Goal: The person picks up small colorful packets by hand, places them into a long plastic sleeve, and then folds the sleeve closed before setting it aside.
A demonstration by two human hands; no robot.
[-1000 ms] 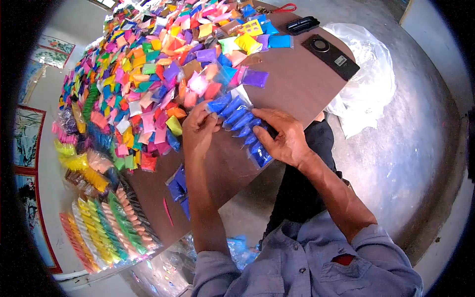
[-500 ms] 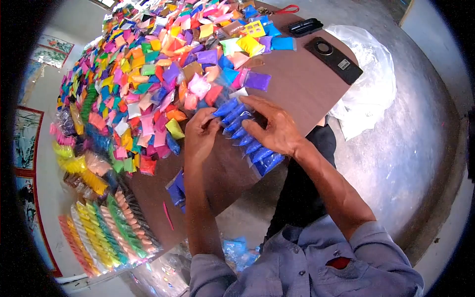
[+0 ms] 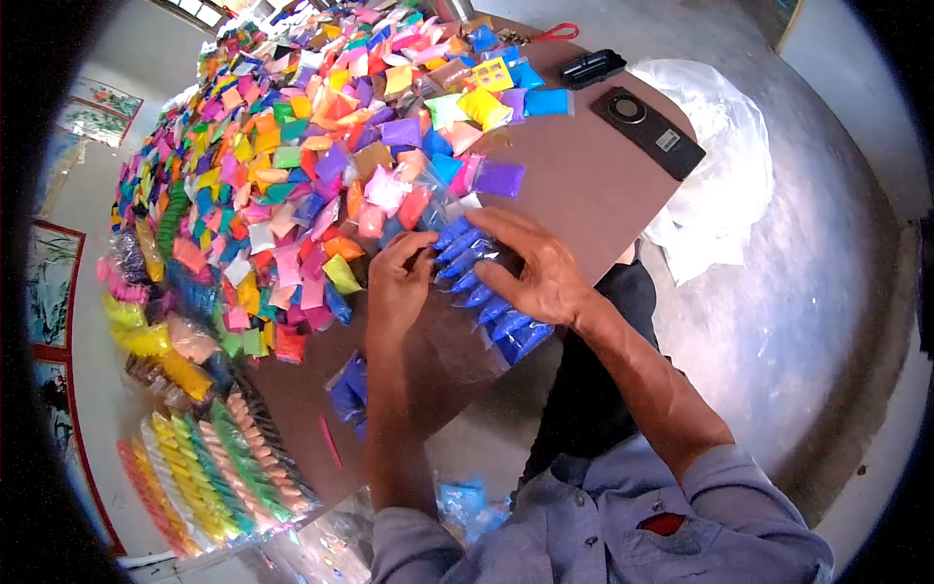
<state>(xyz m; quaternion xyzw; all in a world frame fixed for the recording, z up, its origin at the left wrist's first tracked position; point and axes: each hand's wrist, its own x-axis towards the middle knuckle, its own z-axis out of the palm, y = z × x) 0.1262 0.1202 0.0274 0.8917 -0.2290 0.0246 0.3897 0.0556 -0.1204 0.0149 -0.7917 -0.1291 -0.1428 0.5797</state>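
Observation:
A slanting row of small clear packets of blue material (image 3: 501,319) lies at the near edge of the brown table, each overlapping its neighbour. My right hand (image 3: 537,268) grips the row from the right, thumb and fingers closed over its upper part. At the row's upper left end, my left hand (image 3: 399,287) is closed, its fingertips pinching the packets' edge. Which part of the plastic they hold is hidden. A few more blue packets (image 3: 347,394) lie left of my left forearm, beside a thin pink stick (image 3: 331,441).
A large heap of colourful packets (image 3: 282,185) covers the table's left and back. Several neat packet rows (image 3: 204,472) lie at the near left corner. A black phone-like device (image 3: 650,133), a black case (image 3: 592,67) and a clear plastic bag (image 3: 720,165) are at right.
The view has shifted slightly. Both hands stay at the blue row, with the left fingertips now closer against its upper end.

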